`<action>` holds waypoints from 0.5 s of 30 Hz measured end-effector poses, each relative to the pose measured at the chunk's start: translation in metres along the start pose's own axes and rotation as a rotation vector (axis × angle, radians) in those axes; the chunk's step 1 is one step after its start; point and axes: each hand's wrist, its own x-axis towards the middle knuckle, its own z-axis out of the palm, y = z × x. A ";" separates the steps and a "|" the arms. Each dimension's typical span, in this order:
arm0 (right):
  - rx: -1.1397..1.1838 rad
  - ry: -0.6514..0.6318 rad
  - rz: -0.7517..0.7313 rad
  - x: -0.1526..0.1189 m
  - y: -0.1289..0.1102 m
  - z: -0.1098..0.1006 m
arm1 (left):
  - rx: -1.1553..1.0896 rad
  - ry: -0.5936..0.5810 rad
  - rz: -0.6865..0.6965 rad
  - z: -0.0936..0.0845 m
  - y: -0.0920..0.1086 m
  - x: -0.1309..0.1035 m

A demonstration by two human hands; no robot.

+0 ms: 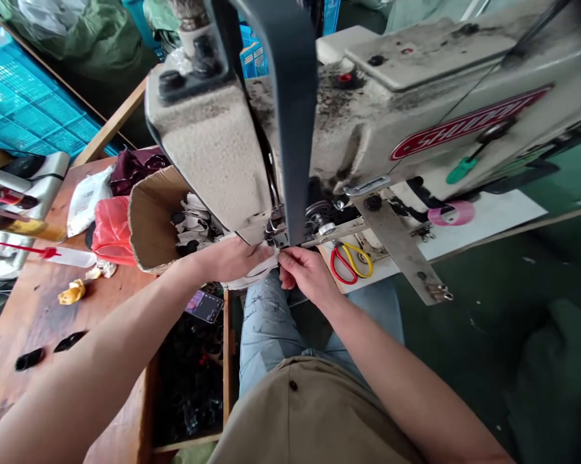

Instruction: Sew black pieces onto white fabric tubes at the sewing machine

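A sewing machine (213, 148) stands in front of me, its head partly covering my hands. My left hand (235, 258) lies over a white piece of material (251, 278), thumb stretched toward the needle area; its other fingers are mostly hidden by the machine head, and it appears to grip the piece. Just right of the needle area, my right hand (307, 274) pinches the edge of the same piece between thumb and forefinger. Scissors with red and yellow handles (351, 261) rest on the machine bed beside my right hand.
Left of the machine, a cardboard box (155, 219) holds white and black pieces. A phone (204, 305) lies above an open drawer (227, 361) of dark items. A red plastic bag (111, 229) sits on the wooden table (97, 335). Pink tape (452, 213) is at right.
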 end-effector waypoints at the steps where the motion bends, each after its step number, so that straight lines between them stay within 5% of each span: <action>1: -0.005 0.010 0.002 0.000 0.000 0.001 | -0.033 -0.006 -0.023 -0.002 0.000 0.001; 15: -0.308 0.184 -0.063 0.000 -0.003 0.013 | -0.598 -0.204 -0.108 -0.001 -0.018 0.016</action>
